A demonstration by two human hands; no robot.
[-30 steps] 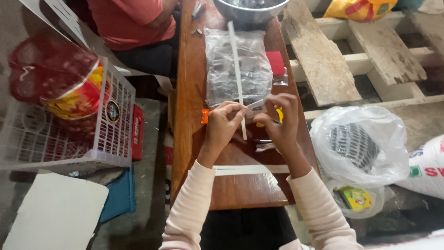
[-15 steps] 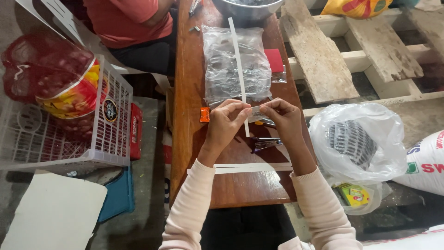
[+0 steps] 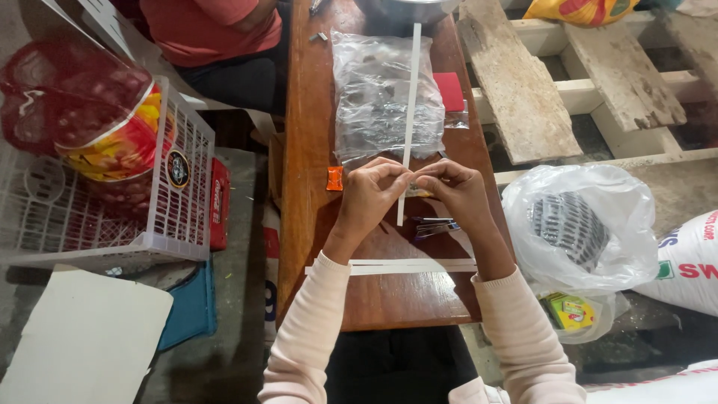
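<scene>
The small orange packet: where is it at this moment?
In the head view the small orange packet lies flat on the wooden table, just left of the left hand and below the clear plastic bag.

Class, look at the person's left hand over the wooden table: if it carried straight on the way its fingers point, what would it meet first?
The left hand points right, toward the right hand. It would likely meet first the thin white strip pinched between them, then the right hand's fingertips. Depth is hard to judge.
</scene>
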